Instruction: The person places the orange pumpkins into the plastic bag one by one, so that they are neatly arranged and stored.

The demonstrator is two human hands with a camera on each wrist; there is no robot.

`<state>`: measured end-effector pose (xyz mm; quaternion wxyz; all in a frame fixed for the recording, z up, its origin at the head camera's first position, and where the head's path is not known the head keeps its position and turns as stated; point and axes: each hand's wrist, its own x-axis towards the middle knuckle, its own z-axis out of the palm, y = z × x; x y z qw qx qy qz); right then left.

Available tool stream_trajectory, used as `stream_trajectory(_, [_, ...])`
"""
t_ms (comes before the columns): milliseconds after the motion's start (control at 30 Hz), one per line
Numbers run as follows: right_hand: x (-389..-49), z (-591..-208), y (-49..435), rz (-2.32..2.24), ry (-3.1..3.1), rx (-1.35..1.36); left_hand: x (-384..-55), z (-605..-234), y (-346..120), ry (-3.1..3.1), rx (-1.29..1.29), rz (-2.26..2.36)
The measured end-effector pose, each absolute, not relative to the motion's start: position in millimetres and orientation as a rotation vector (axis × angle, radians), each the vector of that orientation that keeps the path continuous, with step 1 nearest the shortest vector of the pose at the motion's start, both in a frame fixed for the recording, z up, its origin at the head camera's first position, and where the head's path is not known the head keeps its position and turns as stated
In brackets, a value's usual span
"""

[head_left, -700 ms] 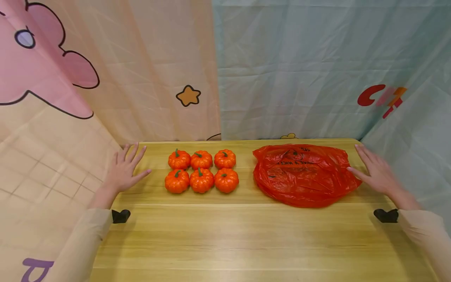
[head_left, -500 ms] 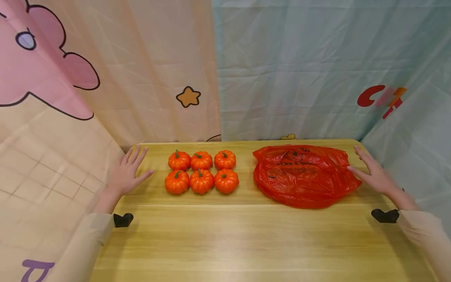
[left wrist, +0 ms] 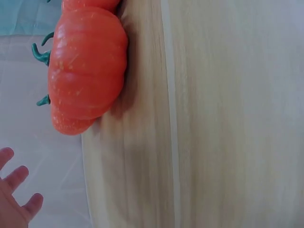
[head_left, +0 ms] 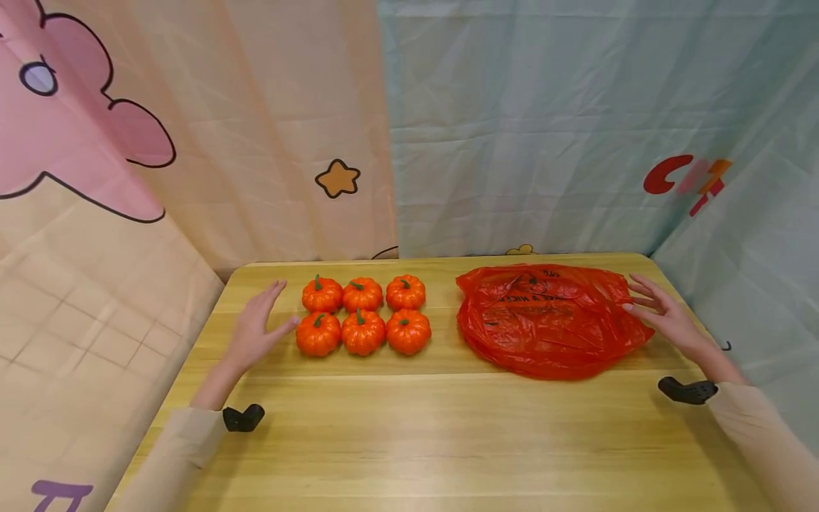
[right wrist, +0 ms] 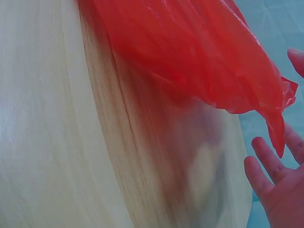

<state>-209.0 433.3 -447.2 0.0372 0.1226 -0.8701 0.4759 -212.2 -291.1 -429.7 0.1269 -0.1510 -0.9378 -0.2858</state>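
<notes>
Several small orange toy pumpkins (head_left: pixel 363 333) with green stems stand close together in two rows, left of centre on the table. To their left is my left hand (head_left: pixel 254 336), its fingers extended and the thumb apart, touching none of them. The left wrist view shows a pumpkin (left wrist: pixel 88 61) near and large, with fingertips at the lower left corner. On the right lies a crumpled red plastic bag (head_left: pixel 550 331) with dark print. My right hand (head_left: pixel 677 326) is at the bag's right end, fingers spread; in the right wrist view the bag's pointed corner (right wrist: pixel 274 126) hangs before those fingers. Contact cannot be told.
The wooden table (head_left: pixel 409 441) has a pale seam running across it. Printed curtains (head_left: pixel 288 128) rise behind its far edge and along both sides. A black wrist mount (head_left: pixel 244 418) sticks out at the left cuff, another mount (head_left: pixel 687 390) at the right cuff.
My left hand has moved right, from the table's left edge toward the pumpkins. My right hand has shifted slightly left and down toward the bag. Pumpkins and bag have stayed in place.
</notes>
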Motion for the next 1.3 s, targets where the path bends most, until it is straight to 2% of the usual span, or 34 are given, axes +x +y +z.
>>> stream_trajectory(200, [-209.7,-454.1,431.1,1.574,-2.608,0.391,-209.0,-437.5,-277.1,-2.734,-0.362,-1.129])
stream_trajectory(400, [-209.9,-460.1,427.4,1.55,-2.686,0.257,-205.9,-444.0,-266.6,-2.73,-0.315,-1.35])
stream_trajectory(733, [-216.8,-462.7,420.8,1.64,-2.666,0.304,-201.8,-459.0,-263.4,-2.678,-0.359,-1.48])
stream_trajectory(967, [-217.9,-465.5,420.2,1.581,-2.777,0.189,-203.2,-466.5,-258.7,-2.683,-0.33,-1.505])
stream_trajectory(1300, [-217.8,-464.9,417.7,1.559,-2.82,0.176,-205.9,-471.7,-255.5,-2.684,-0.268,-1.595])
